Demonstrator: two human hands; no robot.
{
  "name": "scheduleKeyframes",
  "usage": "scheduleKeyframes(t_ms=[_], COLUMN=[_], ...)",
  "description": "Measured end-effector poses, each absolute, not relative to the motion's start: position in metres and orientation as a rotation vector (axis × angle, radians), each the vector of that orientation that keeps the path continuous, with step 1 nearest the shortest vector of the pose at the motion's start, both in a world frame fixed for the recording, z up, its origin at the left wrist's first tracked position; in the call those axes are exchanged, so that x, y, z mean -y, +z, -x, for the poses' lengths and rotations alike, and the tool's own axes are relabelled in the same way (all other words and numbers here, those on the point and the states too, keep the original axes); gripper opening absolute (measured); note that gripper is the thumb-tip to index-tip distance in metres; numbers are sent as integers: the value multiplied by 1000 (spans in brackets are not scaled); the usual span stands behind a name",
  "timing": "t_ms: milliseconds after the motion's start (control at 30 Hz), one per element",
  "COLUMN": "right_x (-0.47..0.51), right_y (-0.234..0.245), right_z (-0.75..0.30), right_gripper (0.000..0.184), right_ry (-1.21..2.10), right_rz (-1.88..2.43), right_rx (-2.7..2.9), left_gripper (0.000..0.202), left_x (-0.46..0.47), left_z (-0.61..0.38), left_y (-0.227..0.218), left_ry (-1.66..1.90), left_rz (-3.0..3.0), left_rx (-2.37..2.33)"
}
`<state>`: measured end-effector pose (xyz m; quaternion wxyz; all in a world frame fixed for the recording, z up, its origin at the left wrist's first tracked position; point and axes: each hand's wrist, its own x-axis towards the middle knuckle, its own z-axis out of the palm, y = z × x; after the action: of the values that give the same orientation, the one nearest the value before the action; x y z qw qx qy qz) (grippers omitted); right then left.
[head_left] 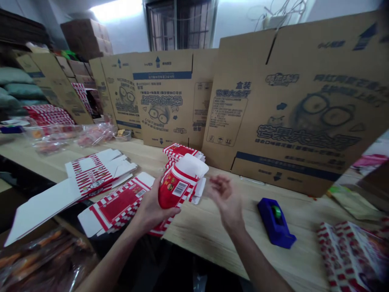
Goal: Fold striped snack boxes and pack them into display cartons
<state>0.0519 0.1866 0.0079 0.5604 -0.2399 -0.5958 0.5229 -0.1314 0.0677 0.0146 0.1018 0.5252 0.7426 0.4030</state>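
Note:
My left hand is wrapped round a red and white striped carton, which is tilted, with a barcode on its side. White flaps stand out at the carton's far end. Just right of those flaps is my right hand, apart from the carton and smeared by motion; its fingers look curled, but whether anything is in them does not show. Flat striped cartons lie in a stack to the left of my left hand. Behind the held carton is another pile of red cartons.
Large cardboard boxes stand along the back of the table. A blue tape dispenser sits to the right, near striped packed boxes. White and striped carton sheets and plastic bags lie left. Wrapped goods fill a box below.

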Motion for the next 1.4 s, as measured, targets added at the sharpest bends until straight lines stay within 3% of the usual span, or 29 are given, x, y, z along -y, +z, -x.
scheduleKeyframes(t_ms=[100, 233, 300, 400, 467, 800, 1067, 1267, 1400], right_x=[-163, -150, -151, -152, -152, -160, -122, -128, -140], right_y=[-30, -49, -52, -64, -75, -111, -136, -132, -139], right_z=[-74, -106, -124, -146, -155, -179, -186, -184, -188], right_gripper=[63, 52, 46, 29, 22, 26, 29, 54, 43], right_ry=[1575, 1750, 1786, 1734, 1639, 1525, 2003, 1533, 1539], right_rz=[608, 604, 628, 771, 858, 1012, 1004, 1126, 1115], right_rx=[1537, 1449, 1440, 1470, 1540, 1413, 1293, 1268, 1398], left_gripper=[100, 93, 80, 44, 34, 38, 61, 68, 56], left_x=[-71, -72, -73, -75, -77, -58, -66, -61, -56], left_z=[93, 56, 49, 45, 43, 30, 32, 32, 40], left_y=[-2, -26, -39, -54, -61, -92, -105, -123, -126], left_ry=[1258, 1360, 1353, 1320, 1350, 1220, 1483, 1435, 1345], left_rz=[-1468, -1311, -1170, -928, -776, -644, -711, -661, -630], left_rx=[-1955, -1591, -1414, -1326, -1333, -1084, -1082, -1064, -1055])
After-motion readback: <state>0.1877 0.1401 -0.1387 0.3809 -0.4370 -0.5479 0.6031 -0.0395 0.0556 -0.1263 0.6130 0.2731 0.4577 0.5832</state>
